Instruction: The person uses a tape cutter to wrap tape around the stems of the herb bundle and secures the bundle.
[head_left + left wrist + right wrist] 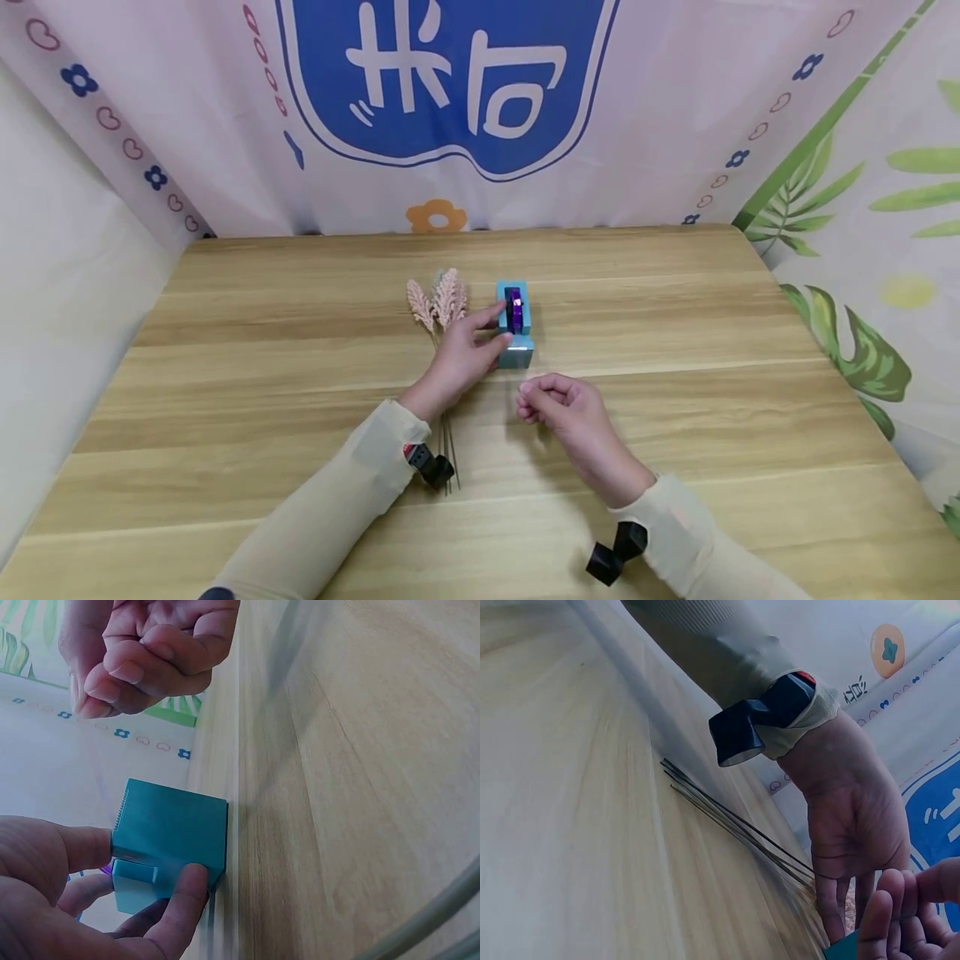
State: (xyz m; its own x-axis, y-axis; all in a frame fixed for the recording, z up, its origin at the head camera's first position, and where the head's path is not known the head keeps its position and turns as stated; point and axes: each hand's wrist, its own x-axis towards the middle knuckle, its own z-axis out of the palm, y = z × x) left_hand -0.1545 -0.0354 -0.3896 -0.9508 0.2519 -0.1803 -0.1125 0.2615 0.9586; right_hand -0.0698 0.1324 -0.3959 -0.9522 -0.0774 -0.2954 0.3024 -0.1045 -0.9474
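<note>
A blue tape dispenser [516, 357] stands on the table with a purple-cored roll [517, 310] in its slot. My left hand [467, 354] grips it from the left side, thumb and fingers spread along the body. In the left wrist view the teal dispenser [171, 825] shows between those fingers. Just in front and to the right, my right hand [572, 417] is raised with thumb and index finger pinched together. A faint strip of clear tape [96, 765] runs from the dispenser up to that pinch.
Pale pink artificial flowers [448, 298] lie left of the dispenser, partly under my left hand and forearm. Their thin stems [731, 820] extend toward the front edge of the wooden table [285, 367]. A printed curtain [225, 125] hangs behind.
</note>
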